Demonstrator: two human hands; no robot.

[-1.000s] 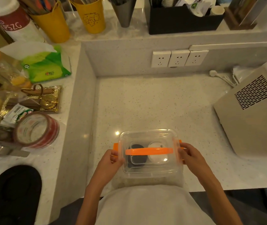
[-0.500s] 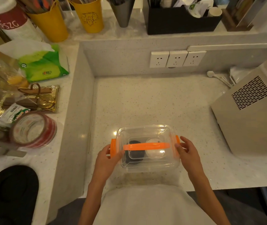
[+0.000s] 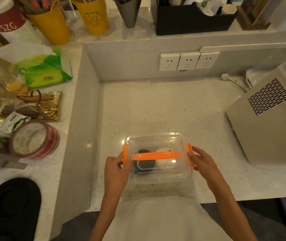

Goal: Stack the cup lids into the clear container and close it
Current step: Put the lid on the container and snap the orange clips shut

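The clear container [image 3: 157, 141] stands on the speckled counter near its front edge, with its clear cover on and an orange handle [image 3: 156, 155] lying across the top. Through the plastic I see a black cup lid [image 3: 144, 166] on the left and a white cup lid [image 3: 165, 164] on the right. My left hand [image 3: 117, 171] presses on the orange latch [image 3: 125, 154] at the left end. My right hand [image 3: 202, 164] presses on the orange latch [image 3: 190, 149] at the right end.
A beige appliance [image 3: 269, 115] with a vent stands at the right. Wall sockets [image 3: 188, 60] sit on the back wall. On the raised ledge to the left lie a tape roll [image 3: 33, 139], a green tissue pack [image 3: 44, 72] and a gold tray [image 3: 32, 105]. Yellow cups [image 3: 93, 14] line the back shelf.
The container has slid a little away from the counter's front edge between both hands. My fingers have shifted on the orange side latches.
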